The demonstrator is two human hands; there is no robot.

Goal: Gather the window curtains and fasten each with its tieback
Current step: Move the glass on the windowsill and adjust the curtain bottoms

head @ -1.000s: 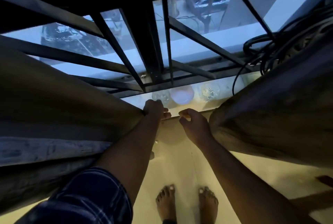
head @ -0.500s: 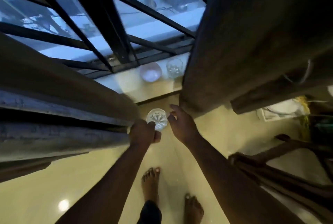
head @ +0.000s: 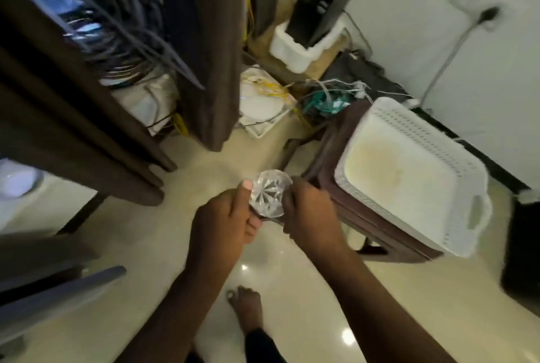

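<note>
A clear cut-glass piece (head: 269, 196), round with a star pattern, sits between both hands over the floor. My left hand (head: 223, 221) grips its left side, thumb up along the rim. My right hand (head: 311, 212) closes on its right side. Dark brown curtains hang on the left (head: 73, 117) and in the upper middle (head: 209, 50), loose, their hems near the floor. No tieback is visible.
A white perforated basket (head: 432, 146) rests on a brown stool (head: 336, 202) just right of my hands. Behind it lie tangled cables (head: 327, 96), a white box holding a black device (head: 315, 3) and a wall cable (head: 447, 61). My bare foot (head: 248, 310) stands on glossy tile.
The view has swung right, from the window sill to the room corner. Both hands, which reached at the sill, now carry the glass piece lower and toward the stool.
</note>
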